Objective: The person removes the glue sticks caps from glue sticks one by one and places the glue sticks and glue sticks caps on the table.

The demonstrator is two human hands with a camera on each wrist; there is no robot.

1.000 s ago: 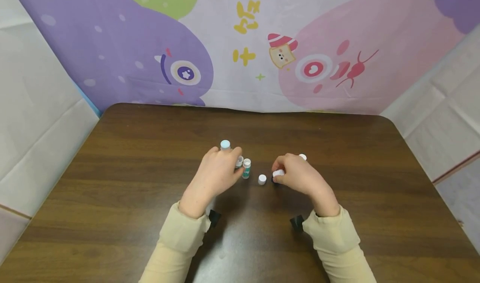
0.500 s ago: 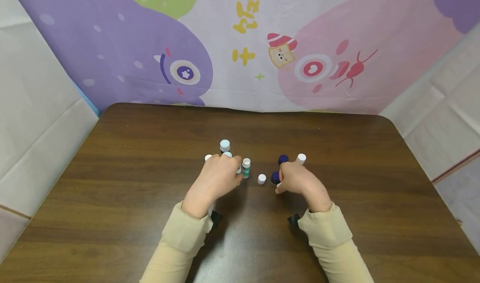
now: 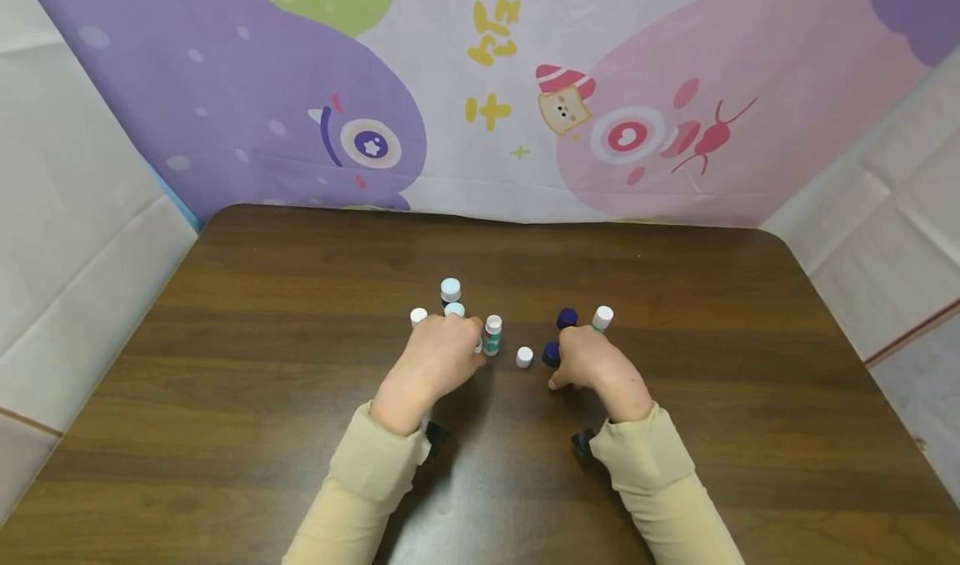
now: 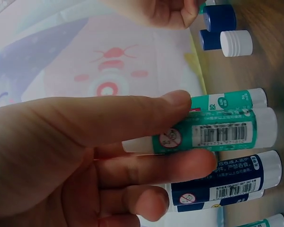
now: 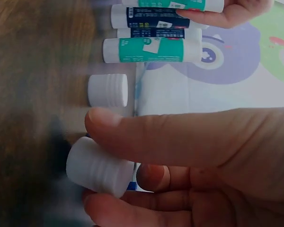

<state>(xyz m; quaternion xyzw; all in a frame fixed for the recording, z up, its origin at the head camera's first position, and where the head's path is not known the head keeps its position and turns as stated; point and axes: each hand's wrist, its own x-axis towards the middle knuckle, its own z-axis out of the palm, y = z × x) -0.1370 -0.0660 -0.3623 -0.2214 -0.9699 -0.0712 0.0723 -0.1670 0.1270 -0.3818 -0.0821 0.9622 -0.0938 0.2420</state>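
Note:
My left hand (image 3: 435,361) holds a green glue stick (image 4: 222,132) between thumb and index finger, its barcode label facing the wrist camera. Behind it stands another green glue stick (image 3: 492,337), with its cap off. Dark blue glue sticks (image 4: 236,177) stand beside the fingers. My right hand (image 3: 600,365) is low over the table and pinches a ridged white cap (image 5: 97,165) between thumb and fingers. On the table between the hands sits a second white cap (image 3: 524,357). Two dark blue caps (image 3: 551,354) are right by the right hand.
A white-topped stick (image 3: 602,317) stands behind the right hand. More white-topped sticks (image 3: 450,288) stand beyond the left hand. The brown wooden table (image 3: 300,290) ends at a cartoon-printed cloth (image 3: 480,173), with pale panels at both sides.
My right hand has lowered toward the table with the white cap, uncovering the dark blue caps. My left hand has shifted slightly nearer, and more stick tops show behind it.

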